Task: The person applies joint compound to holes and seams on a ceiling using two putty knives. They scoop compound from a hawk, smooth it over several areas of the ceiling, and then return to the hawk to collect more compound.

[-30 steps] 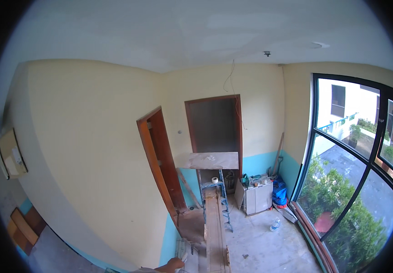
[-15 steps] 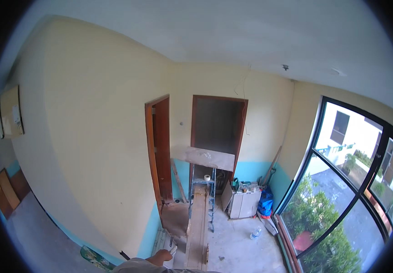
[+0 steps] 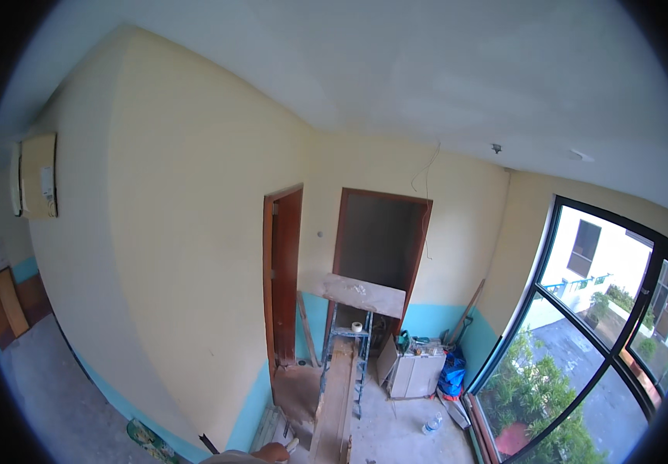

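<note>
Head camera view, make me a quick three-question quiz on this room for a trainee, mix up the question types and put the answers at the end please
1. Where is the white roll?
A: by the window
B: on the ladder
C: on the cabinet

2. True or false: the bottle is on the cabinet.

3. Fill in: the visible hand is at the picture's ____ edge.

Key
1: B.
2: False; the bottle is on the floor.
3: lower.
</note>
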The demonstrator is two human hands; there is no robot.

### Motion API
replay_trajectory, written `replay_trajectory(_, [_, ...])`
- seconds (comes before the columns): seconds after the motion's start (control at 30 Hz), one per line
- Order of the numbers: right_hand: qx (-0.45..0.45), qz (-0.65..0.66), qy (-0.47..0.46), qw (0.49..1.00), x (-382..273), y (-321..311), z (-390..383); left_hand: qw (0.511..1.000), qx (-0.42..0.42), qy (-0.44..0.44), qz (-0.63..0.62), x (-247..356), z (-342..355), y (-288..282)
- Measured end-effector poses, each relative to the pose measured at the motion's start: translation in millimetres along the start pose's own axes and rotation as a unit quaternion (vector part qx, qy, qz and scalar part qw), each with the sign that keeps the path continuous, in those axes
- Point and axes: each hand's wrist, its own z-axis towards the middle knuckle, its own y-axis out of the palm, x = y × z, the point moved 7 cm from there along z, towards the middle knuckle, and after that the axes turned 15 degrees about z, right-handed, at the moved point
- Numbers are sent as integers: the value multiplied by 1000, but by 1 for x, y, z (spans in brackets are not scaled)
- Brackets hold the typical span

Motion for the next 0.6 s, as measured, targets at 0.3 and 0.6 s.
replay_trajectory(0.3, [-1,10,1,1000,5,6,4,1000,4,4,-22,-13,-6,-3])
replay_trajectory(0.6, [0,10,5,1000,7,6,1,997,31,34,-69,10,6,-12])
